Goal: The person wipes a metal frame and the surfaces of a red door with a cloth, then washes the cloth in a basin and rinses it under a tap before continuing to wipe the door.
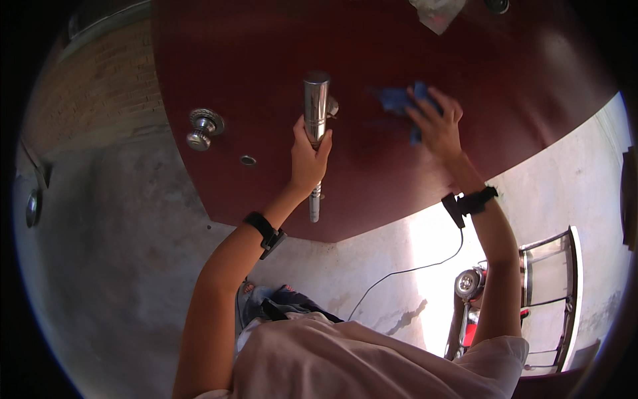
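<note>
A dark red door panel [259,199] fills the view before me. My left hand [310,162] is wrapped around the middle of a chrome tubular pull handle [316,102], whose mount partly shows behind it. To the right, my right hand [438,122] has a blue cloth [397,99] under its fingers, against the red surface. The cloth's edges are blurred, and the palm side of that hand is hidden. A ribbed metal knob [200,134] and a small round lock fitting [247,160] sit left of the handle.
Whitish crumpled plastic or paper [438,12] is at the top, near a dark round fitting [497,5]. A thin cable [394,273] hangs from my right wrist strap [476,200]. A wheeled vehicle [468,284] stands at lower right on the concrete floor [134,279].
</note>
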Tool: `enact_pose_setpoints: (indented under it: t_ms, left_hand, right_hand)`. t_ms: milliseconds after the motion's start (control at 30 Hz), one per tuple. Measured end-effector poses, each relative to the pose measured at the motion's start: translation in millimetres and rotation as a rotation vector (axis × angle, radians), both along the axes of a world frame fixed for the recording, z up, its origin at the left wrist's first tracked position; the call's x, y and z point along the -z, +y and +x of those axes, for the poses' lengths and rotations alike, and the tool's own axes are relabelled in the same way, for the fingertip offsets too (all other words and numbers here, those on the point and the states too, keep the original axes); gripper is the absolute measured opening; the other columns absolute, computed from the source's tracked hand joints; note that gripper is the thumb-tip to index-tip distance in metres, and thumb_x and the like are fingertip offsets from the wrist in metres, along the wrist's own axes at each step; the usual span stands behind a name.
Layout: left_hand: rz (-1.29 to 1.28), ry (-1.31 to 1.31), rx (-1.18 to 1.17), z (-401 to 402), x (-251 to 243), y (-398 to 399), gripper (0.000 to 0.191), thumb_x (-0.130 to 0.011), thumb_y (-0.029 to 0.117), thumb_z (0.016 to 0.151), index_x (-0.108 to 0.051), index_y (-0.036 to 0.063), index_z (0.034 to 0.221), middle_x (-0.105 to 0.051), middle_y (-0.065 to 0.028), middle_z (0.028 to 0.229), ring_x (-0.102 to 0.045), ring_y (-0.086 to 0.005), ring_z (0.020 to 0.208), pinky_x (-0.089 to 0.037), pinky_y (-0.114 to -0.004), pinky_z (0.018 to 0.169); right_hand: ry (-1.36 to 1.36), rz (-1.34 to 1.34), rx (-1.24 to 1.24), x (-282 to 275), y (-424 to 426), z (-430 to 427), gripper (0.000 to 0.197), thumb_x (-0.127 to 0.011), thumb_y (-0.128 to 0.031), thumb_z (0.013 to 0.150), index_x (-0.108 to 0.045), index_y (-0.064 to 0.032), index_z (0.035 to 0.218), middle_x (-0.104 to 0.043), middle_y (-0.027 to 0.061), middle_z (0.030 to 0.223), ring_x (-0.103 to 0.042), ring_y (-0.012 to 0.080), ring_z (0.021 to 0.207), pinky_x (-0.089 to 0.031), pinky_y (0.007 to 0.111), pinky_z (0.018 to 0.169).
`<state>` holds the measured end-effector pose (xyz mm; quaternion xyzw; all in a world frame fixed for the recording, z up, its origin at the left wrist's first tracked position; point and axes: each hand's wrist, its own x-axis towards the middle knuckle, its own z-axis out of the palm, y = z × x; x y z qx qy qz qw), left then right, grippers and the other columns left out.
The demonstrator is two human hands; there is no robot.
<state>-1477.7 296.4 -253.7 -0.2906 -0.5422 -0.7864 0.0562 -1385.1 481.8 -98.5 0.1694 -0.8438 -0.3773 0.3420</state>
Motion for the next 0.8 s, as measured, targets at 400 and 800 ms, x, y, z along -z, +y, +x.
enact_pose_setpoints:
  t_ms: [400, 800]
  left_hand:
    - [0.023, -0.007, -0.075, 7.2, -1.3, 8.6, 0.041, -0.048, 0.014, 0.082, -0.025, -0.0016, 0.112, -0.048, -0.0052, 0.080, -0.050, -0.0100, 0.067, -0.041, -0.023, 0.059]
    - [0.036, -0.020, -0.352, 6.3, 3.1, 21.0, 0.041, -0.046, 0.015, 0.082, -0.025, -0.0034, 0.113, -0.050, -0.0066, 0.074, -0.049, -0.0103, 0.064, -0.041, -0.023, 0.058]
  right_hand:
    - [-0.701, 0.379, -0.016, 123.3, 32.5, 21.4, 0.029, -0.047, -0.028, 0.076, -0.054, -0.0208, 0.103, -0.039, -0.0066, 0.121, -0.021, 0.0165, 0.120, -0.017, 0.033, 0.100]
    - [0.514, -0.434, -0.235, -106.3, 140.0, 106.9, 0.042, -0.041, 0.007, 0.062, -0.054, -0.0037, 0.101, -0.040, 0.0190, 0.117, -0.027, 0.0349, 0.116, -0.021, 0.041, 0.097]
